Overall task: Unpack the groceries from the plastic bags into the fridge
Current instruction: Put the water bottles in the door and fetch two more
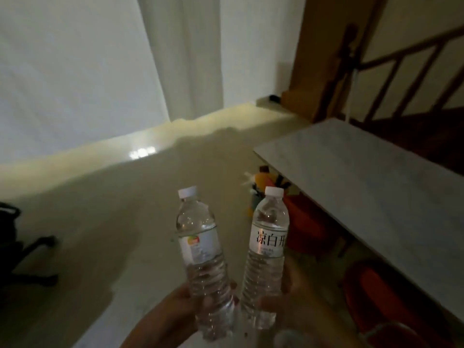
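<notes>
1. Head view: the left hand [180,303] grasps the left bottle [200,257] low on its body, and the right hand [281,301] grasps the right bottle [267,254].
2. Both bottles stand nearly upright, caps up, side by side over the floor [113,209], beside the worktop [376,187]; no fridge in sight.

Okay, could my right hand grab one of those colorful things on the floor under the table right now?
Probably not. The right hand is already gripping a water bottle, and the left hand grips the other bottle. The colorful things also lie well ahead.

Open floor [125,234] lies ahead; the table [376,197] blocks the right side.
</notes>
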